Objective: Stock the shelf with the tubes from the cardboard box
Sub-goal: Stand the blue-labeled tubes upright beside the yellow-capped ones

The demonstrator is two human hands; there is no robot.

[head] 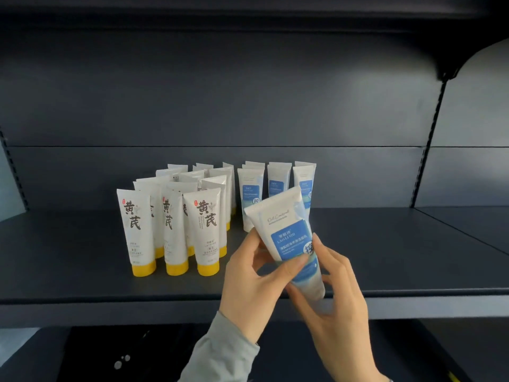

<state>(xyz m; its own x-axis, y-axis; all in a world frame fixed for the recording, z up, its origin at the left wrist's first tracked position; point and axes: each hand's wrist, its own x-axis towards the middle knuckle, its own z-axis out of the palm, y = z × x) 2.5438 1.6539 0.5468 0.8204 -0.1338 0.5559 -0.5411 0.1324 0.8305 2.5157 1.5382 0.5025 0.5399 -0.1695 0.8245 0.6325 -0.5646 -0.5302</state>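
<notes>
A white tube with a blue label (286,232) is held tilted above the front edge of the dark shelf (399,257). My left hand (253,288) pinches its middle between thumb and fingers. My right hand (338,293) grips its lower end, hiding the cap. Several white tubes with yellow caps (203,230) stand upright in rows at the shelf's left middle. Behind the held tube, several blue-label tubes (278,180) stand in rows near the back panel. The cardboard box is out of view.
An upper shelf (248,15) overhangs at the top. Slotted uprights (429,139) run down the back panel on the right. The shelf's right half and front left are bare. A lower dark shelf (110,354) shows beneath the front edge.
</notes>
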